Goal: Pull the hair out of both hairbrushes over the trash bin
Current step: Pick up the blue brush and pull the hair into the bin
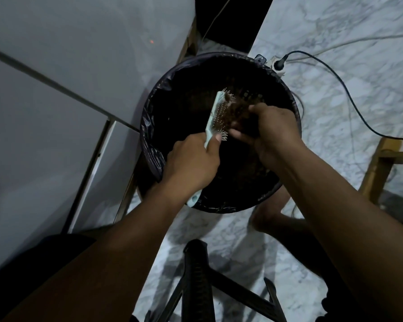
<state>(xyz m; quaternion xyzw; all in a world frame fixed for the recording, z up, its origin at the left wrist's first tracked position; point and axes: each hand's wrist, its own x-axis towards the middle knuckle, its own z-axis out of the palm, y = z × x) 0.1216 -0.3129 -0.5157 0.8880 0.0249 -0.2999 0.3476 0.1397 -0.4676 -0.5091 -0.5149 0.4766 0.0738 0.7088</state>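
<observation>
A pale green hairbrush [215, 112] is held over a round black trash bin [149, 126] lined with a dark bag. My left hand [191, 163] grips its handle, whose end sticks out below my wrist. The bristle side faces right, with brown hair [236, 108] tangled in the pins. My right hand [268, 131] is closed on a clump of that hair, right against the bristles. Only one hairbrush is in view.
The bin stands on a white marble floor beside a grey cabinet [56, 89] on the left. A power strip [275, 63] and black cable [349, 96] lie behind the bin. Wooden furniture legs [377, 168] stand right. A black stool frame [198, 275] and my foot [270, 217] are below.
</observation>
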